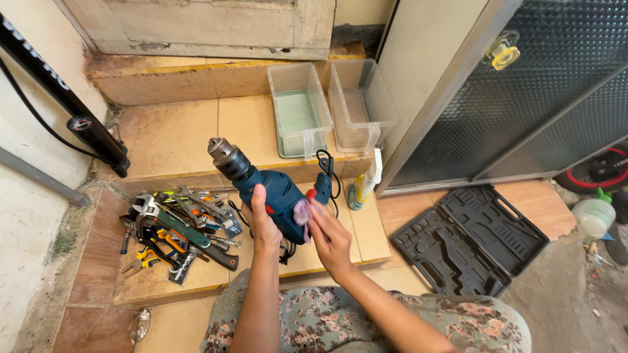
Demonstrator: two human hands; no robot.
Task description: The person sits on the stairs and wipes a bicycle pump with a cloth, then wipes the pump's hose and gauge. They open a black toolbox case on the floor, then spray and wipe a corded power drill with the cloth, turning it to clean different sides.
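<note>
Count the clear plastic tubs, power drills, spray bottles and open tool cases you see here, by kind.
Clear plastic tubs: 2
Blue power drill: 1
White spray bottle: 1
Open black plastic tool case: 1
Total: 5

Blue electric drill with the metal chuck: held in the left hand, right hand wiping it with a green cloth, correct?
Not quite. In the head view the small cloth is pink, not green; the left hand does hold the blue drill, the right hand wiping.
</note>
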